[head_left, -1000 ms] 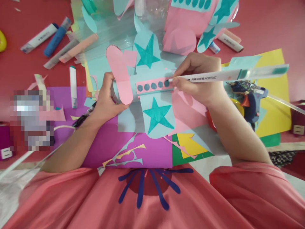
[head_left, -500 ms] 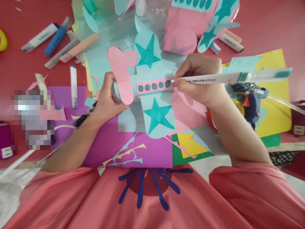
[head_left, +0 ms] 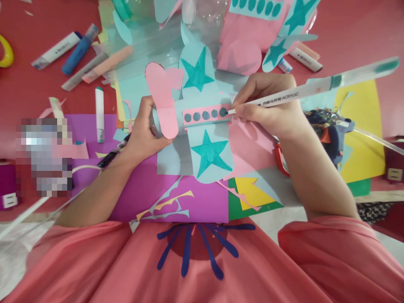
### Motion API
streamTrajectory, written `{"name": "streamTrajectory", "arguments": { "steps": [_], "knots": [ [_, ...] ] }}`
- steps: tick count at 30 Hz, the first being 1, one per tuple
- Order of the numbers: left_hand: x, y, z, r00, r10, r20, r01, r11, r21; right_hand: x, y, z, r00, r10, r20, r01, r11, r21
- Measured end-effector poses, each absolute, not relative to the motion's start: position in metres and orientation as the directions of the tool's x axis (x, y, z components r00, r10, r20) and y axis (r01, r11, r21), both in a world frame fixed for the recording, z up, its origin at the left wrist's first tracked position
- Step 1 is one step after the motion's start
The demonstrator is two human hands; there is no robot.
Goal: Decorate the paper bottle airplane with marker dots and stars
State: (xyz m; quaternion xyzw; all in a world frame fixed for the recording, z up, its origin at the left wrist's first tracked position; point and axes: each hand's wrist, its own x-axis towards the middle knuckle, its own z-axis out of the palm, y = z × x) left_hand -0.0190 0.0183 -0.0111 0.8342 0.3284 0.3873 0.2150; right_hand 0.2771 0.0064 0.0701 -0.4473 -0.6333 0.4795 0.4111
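Paper plane model (head_left: 202,122) is held up over the counter (head_left: 38,97), in the middle of the view, just above the purple sheet (head_left: 148,193). A pink strip (head_left: 206,115) along the fuselage carries five teal dots; teal stars sit on both pale-blue wings.

Marker (head_left: 284,97) tip is touching the rightmost dot, at the strip's right end. Right hand (head_left: 268,105) has its fingers closed on the marker near the tip in a pen grip, barrel angled up and to the right. Left hand (head_left: 142,134) has its fingers wrapped around the nose end, just behind the pink propeller piece (head_left: 160,101), so the model is steadied there.

Judged good practice for the dot: light pressure, since the strip is backed only by a hollow body; small circular strokes kept inside the outline; left-hand grip kept firm so the model is not rolled; heel of the right hand kept off the fresh ink.

Around it: loose markers (head_left: 72,50) at upper left, a white marker (head_left: 100,113) beside the purple sheet, a blue glue gun (head_left: 331,134) behind the right wrist, yellow paper (head_left: 366,143) further right, a second pink-and-teal model (head_left: 252,33) at the top, paper offcuts scattered below.
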Motion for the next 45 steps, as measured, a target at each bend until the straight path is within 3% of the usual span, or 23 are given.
{"name": "streamTrajectory", "arguments": {
  "steps": [9,14,21,27,33,37,45],
  "knots": [
    [-0.008,0.006,-0.011,0.477,0.771,0.421,0.394,-0.616,0.682,0.278,0.005,0.085,-0.229,0.959,0.168,0.038,0.182,-0.983],
    [0.001,0.003,-0.009,0.498,0.778,0.383,0.403,-0.599,0.692,0.284,0.006,0.093,-0.286,0.925,0.249,0.120,0.292,-0.949],
    [0.020,0.008,-0.005,0.505,0.793,0.340,0.465,-0.582,0.667,0.283,0.000,0.100,-0.320,0.939,0.130,0.213,0.204,-0.955],
    [0.030,0.010,0.000,0.525,0.792,0.312,0.451,-0.570,0.687,0.270,-0.006,0.105,-0.321,0.935,0.148,0.193,0.218,-0.957],
    [0.022,0.010,-0.006,0.478,0.786,0.392,0.412,-0.595,0.690,0.257,-0.003,0.102,-0.324,0.942,0.087,0.233,0.169,-0.958],
    [0.020,0.011,-0.013,0.521,0.748,0.411,0.389,-0.637,0.665,0.245,-0.005,0.094,-0.303,0.941,0.148,0.202,0.215,-0.955],
    [0.024,-0.001,-0.003,0.575,0.733,0.364,0.349,-0.621,0.701,0.243,-0.013,0.083,-0.303,0.949,0.083,0.299,0.177,-0.938]
  ]
}}
